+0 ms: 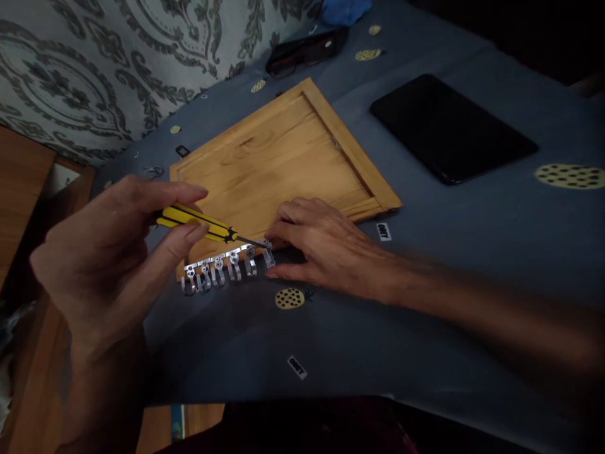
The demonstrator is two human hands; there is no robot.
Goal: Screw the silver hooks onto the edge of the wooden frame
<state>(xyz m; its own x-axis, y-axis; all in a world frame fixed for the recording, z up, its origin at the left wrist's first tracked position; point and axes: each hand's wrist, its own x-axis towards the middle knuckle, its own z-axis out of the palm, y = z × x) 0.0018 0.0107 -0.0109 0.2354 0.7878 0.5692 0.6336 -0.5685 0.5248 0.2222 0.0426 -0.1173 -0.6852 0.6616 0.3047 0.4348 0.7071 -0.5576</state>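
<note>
My left hand (pixel 118 252) pinches a yellow-and-black screwdriver (pixel 203 224) between thumb and fingers. The screwdriver's thin shaft points right and its tip reaches the last hook at the right end of a silver hook rail (pixel 235 256). Several curved metal hooks hang from that rail, which lies along the near edge of a framed wooden board (pixel 278 161). My right hand (pixel 321 246) grips the rail's right end, thumb below and fingers above on the board. Whether the tip sits in a screw head is too small to tell.
A black tablet (pixel 454 129) lies to the right of the board. Behind the board is a dark case with glasses (pixel 307 53), and a blue cloth (pixel 346 11) beyond it. Small metal pieces (pixel 154 171) lie left of the board. The patterned wall borders the dark tablecloth (pixel 340 353).
</note>
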